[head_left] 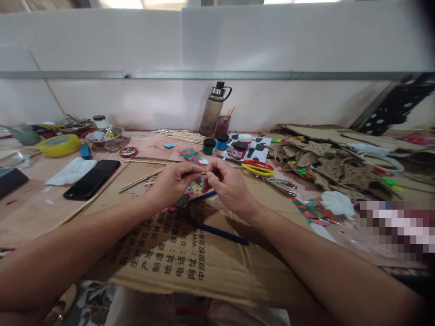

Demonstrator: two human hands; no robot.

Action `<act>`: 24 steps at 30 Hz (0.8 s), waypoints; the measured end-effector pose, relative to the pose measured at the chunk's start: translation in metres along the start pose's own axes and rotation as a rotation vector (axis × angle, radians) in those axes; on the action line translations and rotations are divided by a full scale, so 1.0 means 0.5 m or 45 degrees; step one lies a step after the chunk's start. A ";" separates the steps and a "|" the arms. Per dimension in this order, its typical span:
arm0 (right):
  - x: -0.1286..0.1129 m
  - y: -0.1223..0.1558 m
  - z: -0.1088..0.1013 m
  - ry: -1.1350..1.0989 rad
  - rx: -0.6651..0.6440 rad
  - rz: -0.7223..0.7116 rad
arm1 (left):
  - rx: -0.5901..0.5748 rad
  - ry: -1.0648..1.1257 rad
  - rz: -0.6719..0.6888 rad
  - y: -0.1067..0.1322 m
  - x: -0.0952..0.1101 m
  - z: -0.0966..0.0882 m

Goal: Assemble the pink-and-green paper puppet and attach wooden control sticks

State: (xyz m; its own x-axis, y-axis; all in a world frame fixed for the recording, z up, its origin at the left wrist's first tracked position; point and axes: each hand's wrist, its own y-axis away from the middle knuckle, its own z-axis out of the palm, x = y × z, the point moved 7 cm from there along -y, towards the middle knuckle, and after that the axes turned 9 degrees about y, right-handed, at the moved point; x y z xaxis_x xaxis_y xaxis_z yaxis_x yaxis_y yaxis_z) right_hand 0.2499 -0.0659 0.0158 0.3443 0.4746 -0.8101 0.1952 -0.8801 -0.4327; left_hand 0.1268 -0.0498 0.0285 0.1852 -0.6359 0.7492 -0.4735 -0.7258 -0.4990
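Note:
My left hand point(177, 181) and my right hand point(226, 183) meet fingertip to fingertip above a printed cardboard sheet point(234, 276). Both are closed in a pinch on something too small to make out. Shiny pink and green pieces point(183, 201) lie under and behind them, partly hidden by my fingers. Below my right hand a blue U-shaped band point(220, 232) rests on the cardboard. Thin wooden sticks point(142, 179) lie just left of my left hand. Beyond my right hand are red-and-yellow-handled scissors point(258, 168) and a metal tool point(280, 184).
Paint jars point(208, 146) and a tall bottle point(212, 111) stand at the back. To the left are a black phone point(92, 179), yellow tape point(63, 145) and a bead dish point(128, 152). Brown braided star shapes point(340, 167) pile up at right, near a crumpled tissue point(337, 203).

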 end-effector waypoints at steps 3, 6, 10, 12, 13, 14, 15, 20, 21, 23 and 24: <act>-0.001 0.000 0.000 0.016 0.000 -0.002 | -0.001 -0.002 0.009 0.000 -0.001 0.000; -0.003 0.000 -0.002 0.047 0.016 -0.013 | -0.001 0.004 0.029 0.000 0.000 0.000; -0.003 0.000 -0.002 0.021 0.021 -0.008 | -0.008 0.020 0.032 0.000 0.001 0.000; -0.002 0.000 -0.001 0.006 0.011 -0.003 | -0.008 0.023 0.030 0.000 0.000 0.000; -0.001 0.000 -0.001 0.001 0.008 -0.001 | -0.007 0.028 0.031 0.000 0.000 0.000; -0.001 0.001 -0.001 -0.003 0.008 -0.002 | -0.006 0.036 0.033 -0.001 0.000 0.000; -0.001 0.001 -0.001 -0.007 0.008 -0.002 | -0.006 0.044 0.034 -0.001 -0.001 0.000; -0.001 0.001 0.001 -0.023 0.001 -0.010 | -0.012 0.043 0.029 -0.001 -0.003 -0.001; -0.002 0.001 0.001 -0.027 0.001 -0.015 | -0.013 0.037 0.029 -0.001 -0.003 -0.001; -0.002 0.001 0.001 -0.031 0.002 -0.024 | -0.012 0.034 0.032 -0.001 -0.003 -0.002; -0.002 0.000 0.001 -0.033 0.003 -0.026 | -0.012 0.034 0.036 -0.001 -0.003 -0.002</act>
State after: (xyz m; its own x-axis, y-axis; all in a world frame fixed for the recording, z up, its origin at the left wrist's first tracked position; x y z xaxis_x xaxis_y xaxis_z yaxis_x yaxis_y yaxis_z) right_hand 0.2491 -0.0666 0.0165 0.3161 0.4922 -0.8111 0.2000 -0.8703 -0.4502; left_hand 0.1259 -0.0483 0.0277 0.1488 -0.6486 0.7465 -0.4861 -0.7054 -0.5159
